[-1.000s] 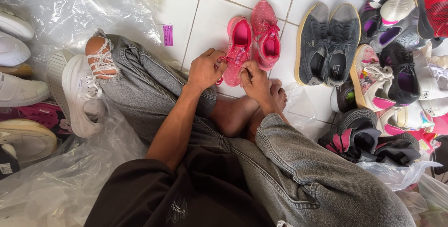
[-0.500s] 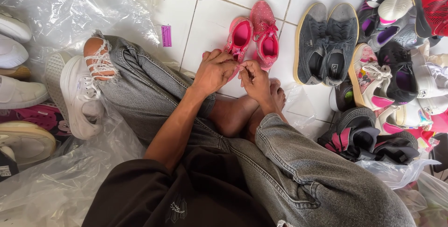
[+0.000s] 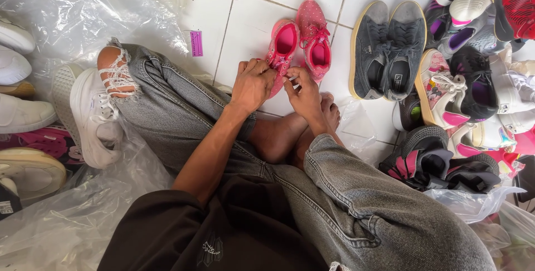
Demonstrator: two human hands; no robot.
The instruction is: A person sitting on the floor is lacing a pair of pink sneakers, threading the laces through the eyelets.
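Observation:
A pair of small pink shoes (image 3: 312,39) lies side by side on the white tiled floor (image 3: 251,20) in front of my crossed legs. My left hand (image 3: 253,84) rests on the heel of the left pink shoe (image 3: 283,45), fingers curled around it. Close beside it, my right hand (image 3: 304,92) pinches something small at that same heel; what it pinches is too small to make out. My bare foot (image 3: 330,112) lies just under the right hand.
A dark grey pair of sneakers (image 3: 387,48) stands right of the pink pair. A heap of mixed shoes (image 3: 473,81) fills the right side. Clear plastic sheeting (image 3: 72,3) and white shoes (image 3: 16,70) lie at left, with a small purple tag (image 3: 196,43) on the floor.
Both hands have shifted from the middle of the left pink shoe down to its heel and drawn closer together. The pink pair has stayed on the floor.

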